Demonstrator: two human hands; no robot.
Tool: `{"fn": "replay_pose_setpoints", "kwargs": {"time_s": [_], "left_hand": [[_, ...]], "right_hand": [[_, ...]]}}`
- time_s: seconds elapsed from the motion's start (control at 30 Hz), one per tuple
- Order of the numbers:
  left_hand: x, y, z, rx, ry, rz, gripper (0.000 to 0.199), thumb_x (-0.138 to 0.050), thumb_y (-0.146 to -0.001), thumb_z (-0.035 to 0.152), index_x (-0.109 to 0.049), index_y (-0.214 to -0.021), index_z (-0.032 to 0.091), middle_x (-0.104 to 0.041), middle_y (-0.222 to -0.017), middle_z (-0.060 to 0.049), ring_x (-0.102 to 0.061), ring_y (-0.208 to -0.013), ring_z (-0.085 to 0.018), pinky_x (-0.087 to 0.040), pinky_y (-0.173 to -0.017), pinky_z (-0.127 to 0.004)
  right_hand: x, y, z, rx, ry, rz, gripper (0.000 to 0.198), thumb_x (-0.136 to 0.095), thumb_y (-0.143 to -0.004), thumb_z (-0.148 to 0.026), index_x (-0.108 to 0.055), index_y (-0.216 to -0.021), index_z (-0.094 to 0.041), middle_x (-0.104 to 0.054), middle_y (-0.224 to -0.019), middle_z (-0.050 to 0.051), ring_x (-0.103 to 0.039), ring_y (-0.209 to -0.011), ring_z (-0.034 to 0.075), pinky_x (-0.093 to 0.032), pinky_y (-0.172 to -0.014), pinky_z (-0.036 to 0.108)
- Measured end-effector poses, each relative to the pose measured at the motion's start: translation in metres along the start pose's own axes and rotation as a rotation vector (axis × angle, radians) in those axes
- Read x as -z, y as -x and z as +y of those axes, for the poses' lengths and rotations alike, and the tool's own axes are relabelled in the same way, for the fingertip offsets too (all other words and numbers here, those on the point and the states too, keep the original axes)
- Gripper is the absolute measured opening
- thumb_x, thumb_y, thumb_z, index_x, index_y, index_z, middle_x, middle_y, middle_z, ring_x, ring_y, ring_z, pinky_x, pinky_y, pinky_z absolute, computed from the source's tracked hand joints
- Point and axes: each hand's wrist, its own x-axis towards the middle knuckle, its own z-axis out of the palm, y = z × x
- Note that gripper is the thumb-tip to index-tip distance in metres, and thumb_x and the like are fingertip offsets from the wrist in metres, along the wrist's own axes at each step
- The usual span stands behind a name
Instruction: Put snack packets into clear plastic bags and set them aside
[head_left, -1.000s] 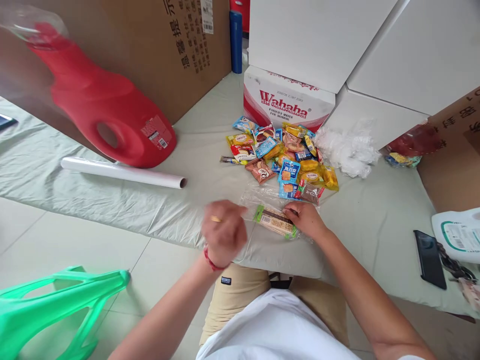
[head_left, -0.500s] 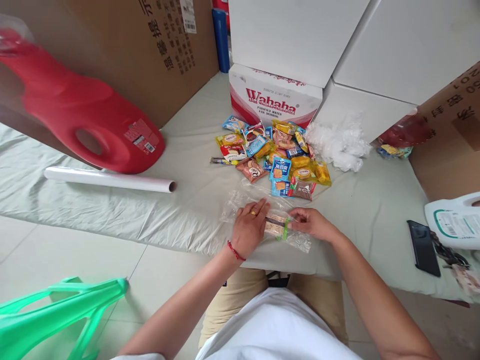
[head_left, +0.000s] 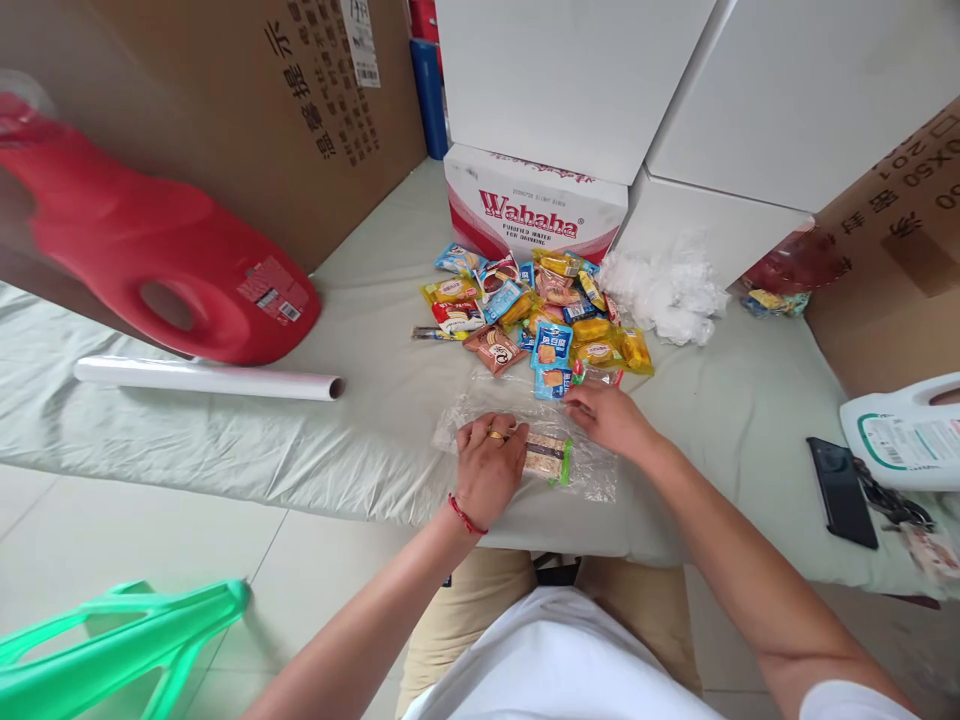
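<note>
My left hand presses down on a clear plastic bag, fingers bent over the left end of a snack bar. The bar has a pale speckled look, a dark stripe and a green wrapper end, and lies in or under the clear film. My right hand is at the near edge of the snack heap, its fingertips closed at the lower corner of a blue snack packet. Behind those fingers, a red-brown packet is partly hidden. Several other wrapped snacks lie heaped beyond.
A white and red Wahaha carton stands behind the heap, beside crumpled clear plastic. To the left are a red jug and a white roll. A phone and a white bottle sit right. A green stool stands below.
My right hand has left the green end of the snack bar and moved forward to the snack heap. The left hand stays on the bag, its fingers more bent. The view has shifted slightly.
</note>
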Motion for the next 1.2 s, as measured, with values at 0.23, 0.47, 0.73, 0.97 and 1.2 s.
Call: {"fn": "replay_pose_setpoints", "kwargs": {"time_s": [0.23,0.47,0.73,0.97,1.2], "left_hand": [[0.005,-0.006,0.0,0.02,0.04,-0.071,0.019,-0.053,-0.1,0.02,-0.072,-0.102,0.021,-0.075,-0.105,-0.008,-0.062,-0.106,-0.026,-0.036,-0.088,-0.042],[0.004,-0.007,-0.004,0.076,0.047,-0.176,0.027,-0.053,-0.099,0.024,-0.073,-0.117,0.024,-0.068,-0.13,-0.012,-0.055,-0.12,-0.034,-0.039,-0.089,-0.048],[0.013,-0.013,0.002,0.158,-0.019,-0.203,0.02,-0.056,-0.098,0.029,-0.075,-0.1,0.022,-0.068,-0.094,-0.011,-0.054,-0.092,-0.031,-0.036,-0.075,-0.042],[0.012,-0.012,-0.001,0.071,-0.021,-0.233,0.024,-0.054,-0.101,0.026,-0.072,-0.087,0.023,-0.069,-0.077,-0.007,-0.057,-0.084,-0.027,-0.032,-0.072,-0.039],[0.01,-0.008,-0.001,0.056,-0.01,-0.229,0.021,-0.055,-0.101,0.025,-0.072,-0.089,0.023,-0.072,-0.074,-0.005,-0.061,-0.08,-0.026,-0.032,-0.071,-0.039]], "right_hand": [[-0.019,-0.05,-0.026,-0.034,0.326,-0.077,0.021,-0.067,-0.094,-0.029,-0.074,-0.111,-0.018,-0.068,-0.117,0.013,-0.054,-0.114,0.029,-0.042,-0.094,0.036],[-0.007,-0.061,-0.02,-0.024,0.144,-0.162,0.01,-0.065,-0.091,-0.017,-0.074,-0.092,-0.017,-0.073,-0.099,0.007,-0.059,-0.097,0.021,-0.04,-0.086,0.029],[-0.013,-0.063,-0.029,-0.1,0.244,-0.144,0.024,-0.069,-0.092,-0.033,-0.071,-0.108,-0.015,-0.073,-0.109,0.016,-0.063,-0.103,0.028,-0.043,-0.081,0.031],[-0.017,-0.069,-0.03,-0.047,0.148,-0.165,0.01,-0.063,-0.09,-0.015,-0.073,-0.088,-0.015,-0.073,-0.095,0.008,-0.062,-0.093,0.02,-0.041,-0.086,0.029],[-0.011,-0.072,-0.031,-0.214,-0.07,-0.177,0.03,-0.066,-0.095,-0.039,-0.066,-0.112,-0.015,-0.072,-0.091,0.005,-0.062,-0.076,0.016,-0.041,-0.066,0.024]]}}
